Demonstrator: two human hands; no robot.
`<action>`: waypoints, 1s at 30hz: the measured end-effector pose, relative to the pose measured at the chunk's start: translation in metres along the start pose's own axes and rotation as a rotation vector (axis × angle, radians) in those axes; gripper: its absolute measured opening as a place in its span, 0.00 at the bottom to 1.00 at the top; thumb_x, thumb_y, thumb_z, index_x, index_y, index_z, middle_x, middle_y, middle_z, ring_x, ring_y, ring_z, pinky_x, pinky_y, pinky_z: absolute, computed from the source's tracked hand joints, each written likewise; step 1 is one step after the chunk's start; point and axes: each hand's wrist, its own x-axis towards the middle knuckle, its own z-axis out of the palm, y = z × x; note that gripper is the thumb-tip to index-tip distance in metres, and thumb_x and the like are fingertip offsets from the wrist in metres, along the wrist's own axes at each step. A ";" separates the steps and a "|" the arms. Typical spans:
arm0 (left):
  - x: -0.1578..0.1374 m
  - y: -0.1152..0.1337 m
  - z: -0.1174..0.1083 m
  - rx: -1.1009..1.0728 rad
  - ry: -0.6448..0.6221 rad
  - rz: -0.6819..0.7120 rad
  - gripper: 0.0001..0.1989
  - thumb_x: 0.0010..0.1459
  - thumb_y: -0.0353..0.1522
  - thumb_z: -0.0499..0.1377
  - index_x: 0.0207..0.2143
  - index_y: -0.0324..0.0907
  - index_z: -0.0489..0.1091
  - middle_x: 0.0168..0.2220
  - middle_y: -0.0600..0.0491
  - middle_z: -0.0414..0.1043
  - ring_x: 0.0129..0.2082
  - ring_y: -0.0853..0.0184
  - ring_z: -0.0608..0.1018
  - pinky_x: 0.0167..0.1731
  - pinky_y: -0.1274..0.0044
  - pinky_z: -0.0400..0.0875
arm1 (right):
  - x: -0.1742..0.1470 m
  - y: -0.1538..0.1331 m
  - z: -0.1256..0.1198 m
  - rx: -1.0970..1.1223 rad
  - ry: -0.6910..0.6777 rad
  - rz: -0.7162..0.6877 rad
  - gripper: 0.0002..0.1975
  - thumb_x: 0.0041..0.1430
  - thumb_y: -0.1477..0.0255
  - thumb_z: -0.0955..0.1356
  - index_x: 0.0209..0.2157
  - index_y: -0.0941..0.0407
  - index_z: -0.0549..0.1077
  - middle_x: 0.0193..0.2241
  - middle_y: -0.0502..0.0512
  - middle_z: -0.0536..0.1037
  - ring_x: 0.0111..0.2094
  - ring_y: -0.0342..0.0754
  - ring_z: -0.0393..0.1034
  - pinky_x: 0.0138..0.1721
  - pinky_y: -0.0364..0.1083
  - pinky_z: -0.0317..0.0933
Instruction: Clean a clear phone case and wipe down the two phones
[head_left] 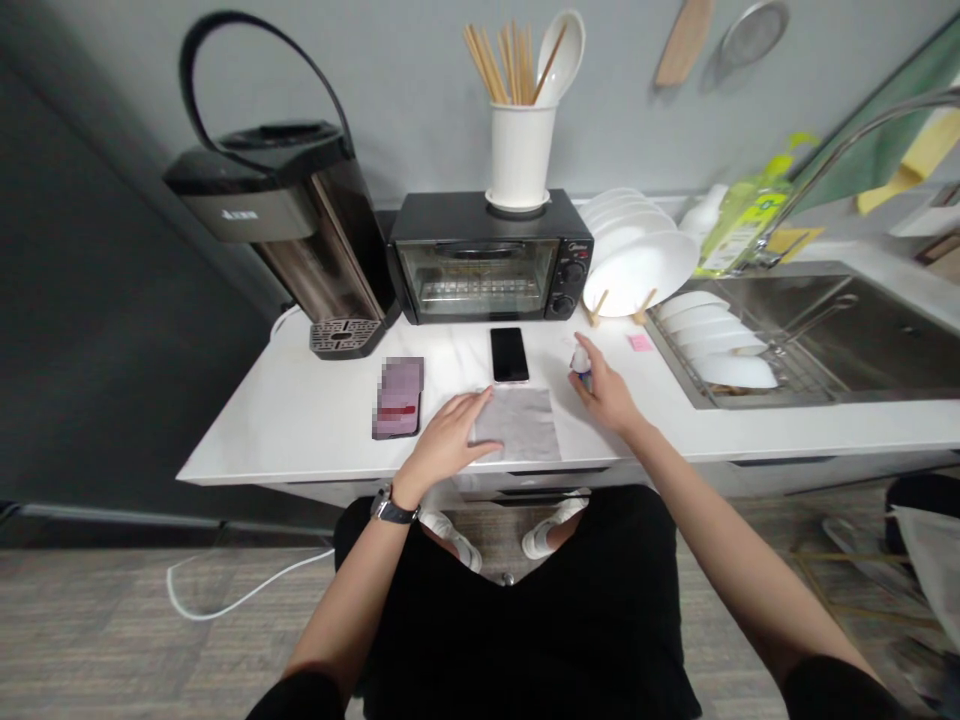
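Note:
My left hand (451, 436) lies with fingers spread at the left edge of a thin grey cloth (521, 425), which rests flat near the front of the counter. Just behind the cloth is a phone (509, 355), its dark screen facing up. Further left, a second phone (400, 390) shows a lit, blurred screen. To the right of the cloth, my right hand (609, 393) has its thumb and fingers around a small bottle (581, 360) with a white top and a bit of blue below. My fingers hide part of that bottle.
A black toaster oven (480, 255) stands at the back, bearing a white holder (520, 155) with chopsticks. A tall water dispenser (322, 250) is on the left. Plates (637, 270), a pink note (639, 343) and a sink (840, 345) lie to the right.

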 end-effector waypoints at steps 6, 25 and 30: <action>0.002 0.003 -0.005 0.015 -0.011 -0.008 0.44 0.66 0.50 0.65 0.77 0.48 0.54 0.72 0.44 0.69 0.72 0.52 0.70 0.74 0.60 0.65 | 0.042 0.047 0.027 0.405 0.164 0.084 0.51 0.64 0.57 0.71 0.79 0.50 0.43 0.47 0.56 0.78 0.42 0.54 0.76 0.46 0.54 0.75; 0.138 0.049 -0.002 0.318 -0.017 -0.550 0.44 0.68 0.61 0.51 0.58 0.28 0.74 0.61 0.23 0.72 0.62 0.37 0.76 0.56 0.56 0.75 | -0.021 -0.032 0.016 0.165 0.183 -0.086 0.13 0.70 0.74 0.63 0.45 0.53 0.80 0.42 0.60 0.82 0.45 0.55 0.79 0.51 0.52 0.71; 0.158 0.028 -0.003 0.309 -0.136 -0.550 0.39 0.63 0.55 0.61 0.62 0.32 0.70 0.65 0.25 0.68 0.65 0.38 0.71 0.59 0.58 0.71 | -0.009 -0.034 0.029 0.160 0.029 -0.156 0.11 0.71 0.71 0.66 0.46 0.51 0.81 0.45 0.60 0.83 0.47 0.57 0.79 0.52 0.54 0.73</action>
